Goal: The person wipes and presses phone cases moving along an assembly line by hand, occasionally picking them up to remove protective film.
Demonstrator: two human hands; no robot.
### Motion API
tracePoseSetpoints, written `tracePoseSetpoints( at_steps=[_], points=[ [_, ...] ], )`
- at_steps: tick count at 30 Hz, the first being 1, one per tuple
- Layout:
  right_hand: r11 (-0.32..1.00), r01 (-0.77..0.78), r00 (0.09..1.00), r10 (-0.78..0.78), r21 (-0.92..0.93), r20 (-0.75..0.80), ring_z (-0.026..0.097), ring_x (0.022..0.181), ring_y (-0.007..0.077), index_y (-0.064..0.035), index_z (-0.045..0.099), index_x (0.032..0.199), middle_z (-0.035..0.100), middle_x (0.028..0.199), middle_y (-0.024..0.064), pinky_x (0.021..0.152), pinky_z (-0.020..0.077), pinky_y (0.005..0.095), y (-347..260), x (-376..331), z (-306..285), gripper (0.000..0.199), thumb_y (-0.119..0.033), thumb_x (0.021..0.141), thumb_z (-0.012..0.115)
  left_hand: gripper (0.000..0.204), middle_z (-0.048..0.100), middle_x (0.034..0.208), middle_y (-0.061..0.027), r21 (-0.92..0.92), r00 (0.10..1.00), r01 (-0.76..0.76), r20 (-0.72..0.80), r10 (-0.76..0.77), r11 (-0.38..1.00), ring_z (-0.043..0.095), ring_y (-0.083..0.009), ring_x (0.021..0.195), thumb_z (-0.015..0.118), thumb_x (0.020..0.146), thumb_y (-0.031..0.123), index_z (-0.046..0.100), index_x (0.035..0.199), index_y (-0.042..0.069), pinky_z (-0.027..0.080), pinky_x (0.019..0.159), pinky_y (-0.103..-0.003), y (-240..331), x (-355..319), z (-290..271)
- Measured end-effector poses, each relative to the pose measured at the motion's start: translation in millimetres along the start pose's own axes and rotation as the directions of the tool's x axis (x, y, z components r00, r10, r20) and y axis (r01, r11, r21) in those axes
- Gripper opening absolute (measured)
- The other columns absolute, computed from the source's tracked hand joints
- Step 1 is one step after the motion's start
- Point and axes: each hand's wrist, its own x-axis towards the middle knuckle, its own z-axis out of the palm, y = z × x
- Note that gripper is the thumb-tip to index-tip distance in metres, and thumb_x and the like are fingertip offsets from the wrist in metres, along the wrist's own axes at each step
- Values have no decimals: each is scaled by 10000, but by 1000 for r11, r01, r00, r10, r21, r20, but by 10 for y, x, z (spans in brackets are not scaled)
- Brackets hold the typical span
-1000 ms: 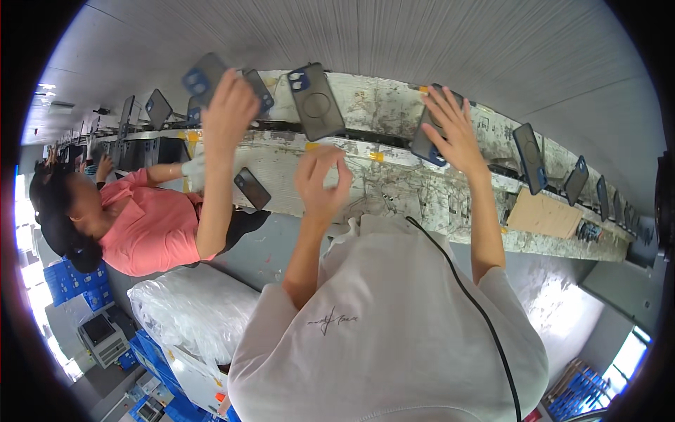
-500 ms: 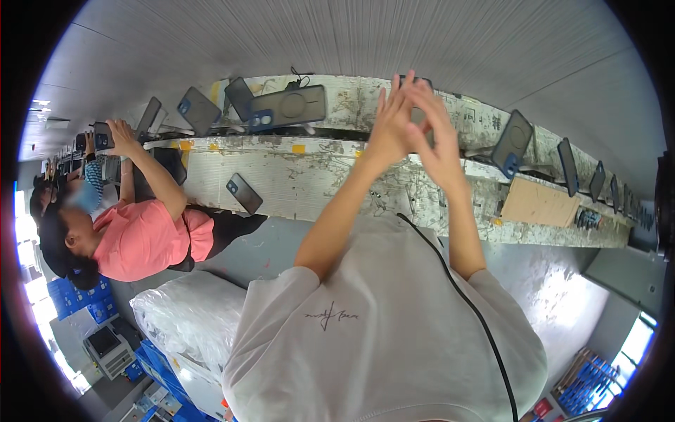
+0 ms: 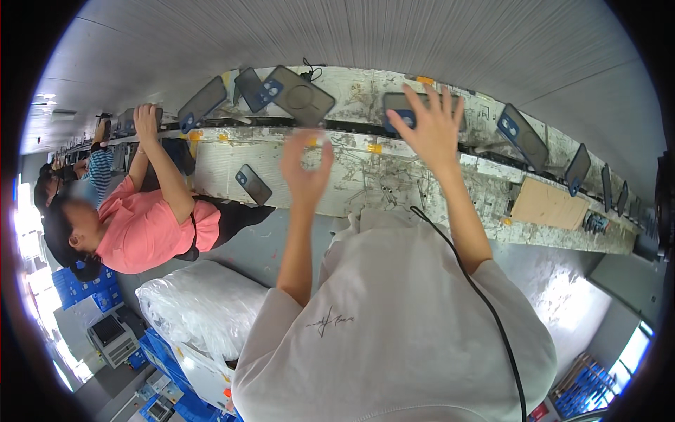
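Observation:
My right hand [image 3: 430,130] is raised with its fingers spread, lying over a dark phone case [image 3: 397,107] with a blue camera ring on the grey conveyor belt [image 3: 436,49]. My left hand [image 3: 306,163] hangs in front of the worn white bench ledge [image 3: 351,179], fingers loosely curled and apart, holding nothing. More dark cases lie along the belt: a large one [image 3: 301,93], a smaller one [image 3: 252,88] beside it, and one [image 3: 202,103] further left. Another case [image 3: 254,184] rests on the ledge to the left of my left hand.
A co-worker in a pink shirt [image 3: 148,228] sits at my left, one hand [image 3: 146,116] up at the belt. Further cases [image 3: 524,137] lie to the right, near a cardboard sheet [image 3: 548,204]. A white plastic bag [image 3: 204,306] and blue crates [image 3: 77,295] stand below left.
My hands, joined together half a second ago, have parted. The left has dropped down and leftward; the right has spread over a case on the belt.

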Motion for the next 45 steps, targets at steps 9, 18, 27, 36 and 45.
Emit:
tracePoseSetpoints(
  at_steps=[9, 18, 27, 36, 45],
  points=[
    [919, -122, 973, 185, 375, -138, 344, 1677, 408, -220, 650, 1606, 543, 1716, 124, 1360, 87, 683, 1160, -326, -519, 629, -541, 1067, 685, 1365, 430, 1724, -312, 338, 904, -274, 409, 122, 900, 340, -452, 1659, 810, 721, 916, 480, 1645, -33, 143, 1354, -683, -210, 801, 944],
    [627, 292, 955, -231, 722, -185, 542, 1534, 435, -85, 752, 1387, 686, 1513, 151, 1265, 425, 552, -540, 165, -439, 428, -202, 979, 809, 859, 405, 1728, -304, -165, 942, -91, 306, 139, 982, 291, -457, 1664, 770, 969, 463, 498, 1617, -31, 208, 1334, -655, 234, -308, 1533],
    [1000, 25, 1000, -25, -12, -7, 433, 1587, 495, -202, 660, 1572, 579, 1658, 168, 1254, 113, 853, -722, 333, 447, 816, -808, 1049, 500, 261, 730, 1363, -187, -28, 995, -28, -94, 25, 999, 704, -355, 1242, 780, 920, -16, 768, 1177, 21, 539, 1080, -470, -223, -447, 349],
    [986, -162, 984, 164, -44, 63, 480, 1568, 466, -286, 660, 1577, 629, 1618, 168, 1272, 129, 833, 503, -98, -95, 786, -813, 996, 597, 575, 611, 1637, -120, 545, 963, -263, 196, 184, 797, 513, -426, 1550, 768, 1011, 377, 670, 1568, 272, 336, 1288, -639, -401, 571, 326],
    [919, -78, 971, 158, 386, -180, 384, 1637, 434, -208, 640, 1586, 579, 1670, 120, 1306, 120, 744, 719, -120, -732, 624, -521, 1051, 706, 665, 480, 1713, -222, 263, 922, -313, 316, 225, 913, 387, -452, 1629, 767, 964, 365, 633, 1593, 195, 201, 1334, -721, 635, 131, 1130]
  ],
)
